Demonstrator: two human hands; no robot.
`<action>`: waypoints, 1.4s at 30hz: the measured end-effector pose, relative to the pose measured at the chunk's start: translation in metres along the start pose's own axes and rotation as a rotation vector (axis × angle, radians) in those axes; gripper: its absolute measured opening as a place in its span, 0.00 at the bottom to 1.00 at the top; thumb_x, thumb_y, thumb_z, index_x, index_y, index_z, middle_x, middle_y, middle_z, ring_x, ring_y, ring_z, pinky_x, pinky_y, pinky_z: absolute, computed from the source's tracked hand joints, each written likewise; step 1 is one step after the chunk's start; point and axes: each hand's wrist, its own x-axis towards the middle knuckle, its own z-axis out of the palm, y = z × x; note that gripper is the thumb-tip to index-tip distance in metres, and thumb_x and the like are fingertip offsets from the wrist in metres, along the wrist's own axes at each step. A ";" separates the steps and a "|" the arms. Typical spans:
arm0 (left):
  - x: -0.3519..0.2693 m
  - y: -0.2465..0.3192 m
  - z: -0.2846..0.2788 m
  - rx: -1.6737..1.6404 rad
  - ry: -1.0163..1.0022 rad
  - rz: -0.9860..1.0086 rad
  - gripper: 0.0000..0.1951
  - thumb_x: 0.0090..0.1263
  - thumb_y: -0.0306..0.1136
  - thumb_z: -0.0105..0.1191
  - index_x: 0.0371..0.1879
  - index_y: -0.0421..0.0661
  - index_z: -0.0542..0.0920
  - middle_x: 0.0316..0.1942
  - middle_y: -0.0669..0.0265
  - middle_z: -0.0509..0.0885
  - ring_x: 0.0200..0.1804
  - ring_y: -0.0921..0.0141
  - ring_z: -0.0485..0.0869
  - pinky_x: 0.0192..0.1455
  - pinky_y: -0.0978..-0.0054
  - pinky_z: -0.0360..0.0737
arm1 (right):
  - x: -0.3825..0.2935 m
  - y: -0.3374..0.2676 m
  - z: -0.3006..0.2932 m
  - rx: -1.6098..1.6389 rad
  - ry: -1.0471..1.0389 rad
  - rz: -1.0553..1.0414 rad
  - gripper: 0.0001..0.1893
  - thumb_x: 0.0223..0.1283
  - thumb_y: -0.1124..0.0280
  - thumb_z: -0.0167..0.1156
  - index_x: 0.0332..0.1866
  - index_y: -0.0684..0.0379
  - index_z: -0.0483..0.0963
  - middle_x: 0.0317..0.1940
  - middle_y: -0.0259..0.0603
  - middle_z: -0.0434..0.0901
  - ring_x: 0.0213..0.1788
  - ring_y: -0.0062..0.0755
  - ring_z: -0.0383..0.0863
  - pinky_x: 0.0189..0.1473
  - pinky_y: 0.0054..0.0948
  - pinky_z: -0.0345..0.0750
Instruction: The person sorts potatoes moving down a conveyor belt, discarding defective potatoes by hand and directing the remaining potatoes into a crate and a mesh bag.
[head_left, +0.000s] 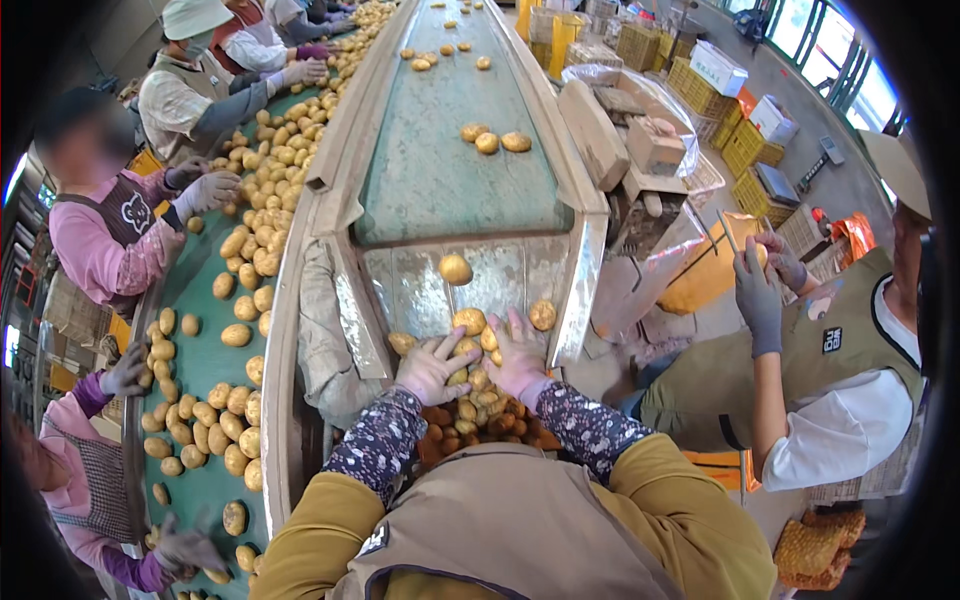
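My left hand (433, 369), in a thin pale glove, lies with spread fingers over potatoes at the low end of a metal chute (390, 281). Beside it my right hand (517, 354), gloved the same way, rests fingers apart against several more potatoes. Between the hands sits a potato (469, 322), with others partly hidden under my fingers. One potato (455, 270) is higher on the chute, and another (542, 315) is by its right wall. Below my hands, a heap of potatoes (487, 412) fills a shadowed space in front of my body.
A green conveyor belt (457, 180) carrying scattered potatoes leads down to the chute. To the left runs a second belt (202, 289) loaded with potatoes, where several gloved people work. At right a person (780, 360) holds a potato and a thin tool. Yellow crates (746, 146) stand beyond.
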 end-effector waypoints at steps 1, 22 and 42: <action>0.000 0.000 0.000 -0.031 -0.034 -0.020 0.33 0.61 0.60 0.58 0.65 0.64 0.73 0.73 0.55 0.61 0.61 0.53 0.75 0.64 0.56 0.73 | 0.000 0.000 -0.001 -0.016 -0.013 -0.007 0.42 0.53 0.52 0.63 0.76 0.45 0.56 0.75 0.52 0.52 0.73 0.52 0.55 0.70 0.52 0.56; 0.011 -0.006 0.018 -0.098 -0.109 0.406 0.29 0.62 0.49 0.59 0.63 0.55 0.74 0.71 0.68 0.66 0.76 0.59 0.57 0.78 0.53 0.50 | -0.003 0.018 0.021 0.287 0.214 -0.255 0.33 0.49 0.72 0.60 0.66 0.55 0.68 0.66 0.46 0.70 0.69 0.51 0.67 0.70 0.48 0.62; 0.021 0.000 0.013 -0.053 -0.016 0.314 0.26 0.59 0.45 0.60 0.59 0.59 0.77 0.68 0.63 0.70 0.73 0.58 0.63 0.77 0.52 0.54 | 0.012 -0.002 0.003 0.566 0.177 0.229 0.40 0.52 0.73 0.64 0.73 0.60 0.57 0.69 0.56 0.65 0.70 0.52 0.66 0.70 0.37 0.65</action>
